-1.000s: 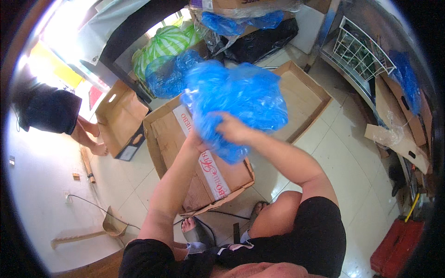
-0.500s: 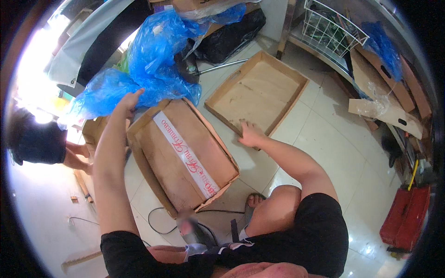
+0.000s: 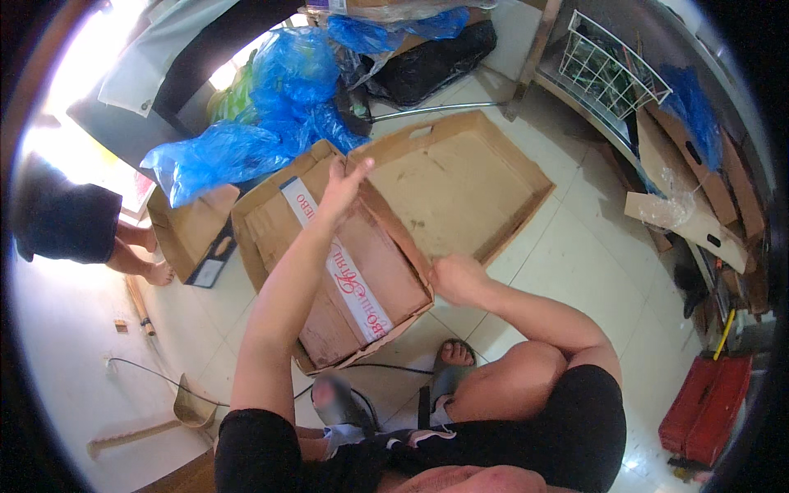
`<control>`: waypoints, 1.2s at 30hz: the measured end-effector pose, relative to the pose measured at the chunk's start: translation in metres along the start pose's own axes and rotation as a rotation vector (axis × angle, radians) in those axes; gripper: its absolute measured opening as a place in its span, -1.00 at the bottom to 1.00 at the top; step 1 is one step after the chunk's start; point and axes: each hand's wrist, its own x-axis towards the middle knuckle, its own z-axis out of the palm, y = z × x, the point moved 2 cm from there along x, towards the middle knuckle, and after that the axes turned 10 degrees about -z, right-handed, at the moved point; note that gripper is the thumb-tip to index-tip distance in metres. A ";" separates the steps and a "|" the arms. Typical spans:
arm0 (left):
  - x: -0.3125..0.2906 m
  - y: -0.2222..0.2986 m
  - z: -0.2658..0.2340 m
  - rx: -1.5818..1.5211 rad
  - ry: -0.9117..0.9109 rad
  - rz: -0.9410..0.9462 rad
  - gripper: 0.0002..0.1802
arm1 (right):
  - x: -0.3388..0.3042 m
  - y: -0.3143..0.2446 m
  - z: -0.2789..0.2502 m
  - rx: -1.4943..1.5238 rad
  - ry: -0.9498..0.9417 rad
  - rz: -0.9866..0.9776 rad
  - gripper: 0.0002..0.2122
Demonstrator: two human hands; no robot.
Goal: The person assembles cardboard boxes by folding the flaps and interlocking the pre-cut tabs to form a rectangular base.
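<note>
A shallow cardboard box with a white, red-printed tape strip (image 3: 349, 283) lies on the floor before me. Against its right side rests a second shallow cardboard tray (image 3: 460, 177), bare inside, with a hand hole in its far wall. My left hand (image 3: 347, 187) is over the far end of the two boxes' meeting walls, thumb and a finger stretched apart. Closed at the near end of those walls, my right hand (image 3: 459, 279) grips the tray's near corner; its fingertips are partly hidden.
Blue plastic bags (image 3: 288, 99) lie beyond the boxes. Another cardboard box (image 3: 193, 234) stands left, near another person's legs (image 3: 140, 251). At right are a white wire basket (image 3: 612, 70), flattened cardboard (image 3: 690, 230) and a red case (image 3: 705, 411). A black cable (image 3: 386, 366) crosses near my feet.
The bare tray has shifted left against the taped box. My left hand has moved right from the blue bag to the boxes' far edge; my right hand has moved nearer along the tray.
</note>
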 end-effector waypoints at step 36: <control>-0.035 -0.116 -0.190 0.331 -0.384 0.009 -0.08 | 0.080 -0.034 -0.048 -0.175 0.146 -0.461 -0.65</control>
